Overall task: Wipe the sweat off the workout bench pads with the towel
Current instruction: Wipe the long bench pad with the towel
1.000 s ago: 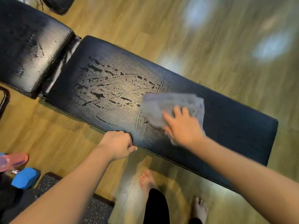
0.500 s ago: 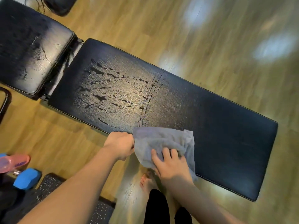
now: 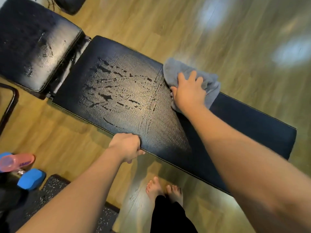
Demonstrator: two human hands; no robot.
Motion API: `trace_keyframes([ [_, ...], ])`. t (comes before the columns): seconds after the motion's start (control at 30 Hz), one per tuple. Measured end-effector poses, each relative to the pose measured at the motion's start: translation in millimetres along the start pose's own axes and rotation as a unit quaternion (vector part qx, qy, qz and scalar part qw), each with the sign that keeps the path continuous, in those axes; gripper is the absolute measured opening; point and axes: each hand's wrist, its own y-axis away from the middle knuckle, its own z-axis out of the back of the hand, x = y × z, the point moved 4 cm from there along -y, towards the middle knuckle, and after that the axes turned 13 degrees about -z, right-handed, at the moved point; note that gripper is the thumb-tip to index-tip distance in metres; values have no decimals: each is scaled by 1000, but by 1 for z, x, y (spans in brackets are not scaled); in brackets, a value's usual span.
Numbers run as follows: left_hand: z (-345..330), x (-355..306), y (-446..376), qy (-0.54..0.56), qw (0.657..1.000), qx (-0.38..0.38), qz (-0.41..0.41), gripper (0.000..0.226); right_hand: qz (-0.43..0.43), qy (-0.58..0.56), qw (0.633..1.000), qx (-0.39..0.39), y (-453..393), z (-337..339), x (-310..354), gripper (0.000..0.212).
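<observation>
- The grey towel (image 3: 188,76) lies bunched at the far edge of the long pad (image 3: 244,125), partly hanging past that edge, about midway along the pad's length.
- Your right hand (image 3: 189,91) presses down on the towel with fingers spread flat over it, not curled around it.
- Your left hand (image 3: 127,146) is clamped shut on the near edge of the long pad, steadying it.
- Progress, as I judge it: the stretch of the pad to the right of the towel looks matte and dry, so that part seems done. Left of the towel, sweat streaks (image 3: 114,91) and droplets cover the pad up to the gap.
- The seat pad (image 3: 37,46) beyond the gap also shows wet patches and looks untouched. Roughly half the job or more is left.
- Half a second ago the towel sat at the near edge, right beside your left hand; it has since swept across to the far edge. Your left hand has kept its grip in the same place.
- A blue dumbbell (image 3: 31,179) lies on the floor (image 3: 218,39), well apart from the work.
</observation>
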Motion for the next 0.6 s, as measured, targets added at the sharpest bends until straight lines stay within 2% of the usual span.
trace_keyframes([
  [0.1,0,0,0,12,1000,2,5,49,110,6,994,-25,89,-15,-5,46],
  [0.2,0,0,1,26,1000,-1,11,42,214,22,976,30,186,-41,-31,60],
  [0.27,2,-3,0,17,1000,-14,3,37,254,36,965,50,212,-51,-47,63],
  [0.37,-1,1,0,15,1000,2,0,35,301,44,952,40,194,-47,-50,60],
  [0.43,1,1,-2,-1,1000,-14,-14,38,311,42,949,34,169,-38,-42,57],
  [0.5,2,3,-1,2,1000,-7,-19,49,275,36,961,18,126,-30,-27,54],
  [0.6,1,4,-2,10,1000,0,-28,54,175,20,984,-4,49,-13,6,48],
])
